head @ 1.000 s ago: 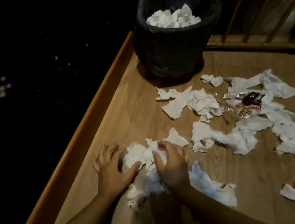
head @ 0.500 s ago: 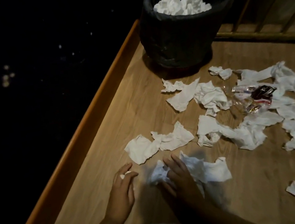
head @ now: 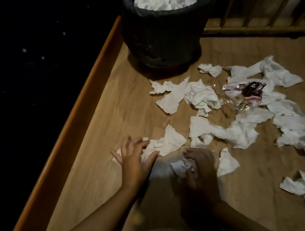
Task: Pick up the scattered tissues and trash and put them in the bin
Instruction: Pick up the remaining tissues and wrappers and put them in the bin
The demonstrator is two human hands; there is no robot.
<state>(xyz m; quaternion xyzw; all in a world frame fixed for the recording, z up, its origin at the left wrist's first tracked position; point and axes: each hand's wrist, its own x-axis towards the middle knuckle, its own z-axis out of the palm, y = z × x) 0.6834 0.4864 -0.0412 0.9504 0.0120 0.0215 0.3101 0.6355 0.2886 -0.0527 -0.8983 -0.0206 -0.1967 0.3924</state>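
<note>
No writing is legible; the dark wrapper (head: 251,88) shows only red-and-white patches. One bin (head: 162,38) (already heaped with tissue) stands at the far edge of the wooden surface (head: 95,166). The left hand (head: 135,160) presses spread fingers on a flat tissue (head: 164,143). The right hand (head: 199,166) curls round a crumpled wad (head: 181,168). Roughly a dozen tissues lie beyond the hands, to the right.
</note>
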